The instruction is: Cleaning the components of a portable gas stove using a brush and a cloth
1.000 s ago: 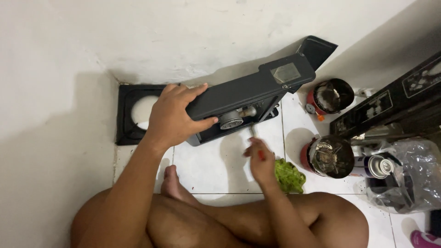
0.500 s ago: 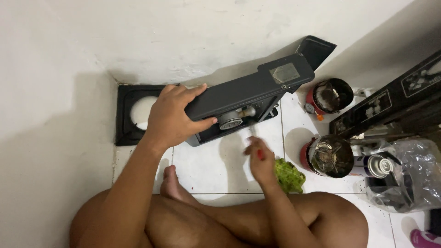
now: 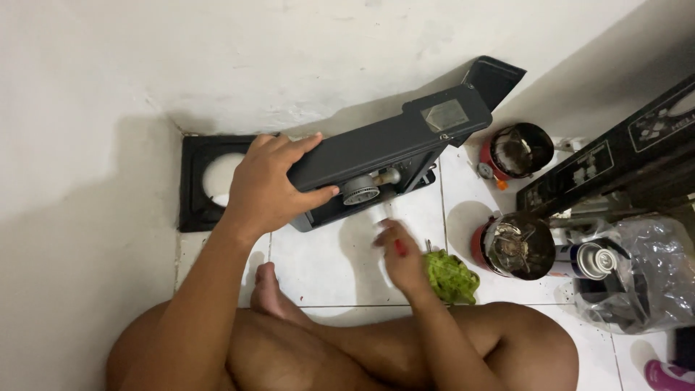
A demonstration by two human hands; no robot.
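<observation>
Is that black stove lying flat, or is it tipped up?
Tipped up. The left hand holds the black portable stove on its edge, so its underside parts face the camera. The right hand is just below it.

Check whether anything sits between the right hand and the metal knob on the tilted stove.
Nothing visible does. The right hand is just below the metal knob on the stove, with only bare floor tile between them. The green rag lies off to the side.

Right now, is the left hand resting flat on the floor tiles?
No, the left hand grips the tilted dark stove, holding it up off the tiles.
</observation>
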